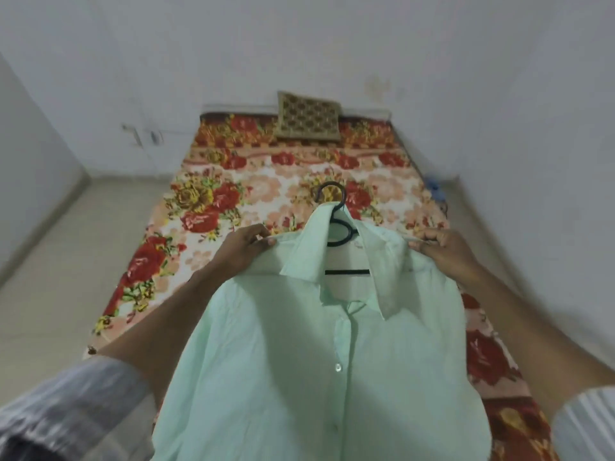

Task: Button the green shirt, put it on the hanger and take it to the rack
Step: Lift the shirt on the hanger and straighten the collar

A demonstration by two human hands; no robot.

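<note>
The pale green shirt [293, 361] hangs in front of me above the bed, its front placket closed with white buttons showing. A black hanger [342, 234] sits inside the collar, its hook sticking out above the neck and its bar visible through the open collar. My left hand [243, 247] pinches the shirt's left shoulder seam. My right hand [442, 249] pinches the right shoulder seam. The shirt's lower part runs out of view at the bottom.
A bed with a red floral cover [259, 194] stretches ahead, with a gold patterned cushion [309, 118] at its far end against the white wall. Pale tiled floor [66, 261] lies to the left. A small blue object [434, 188] sits by the bed's right edge.
</note>
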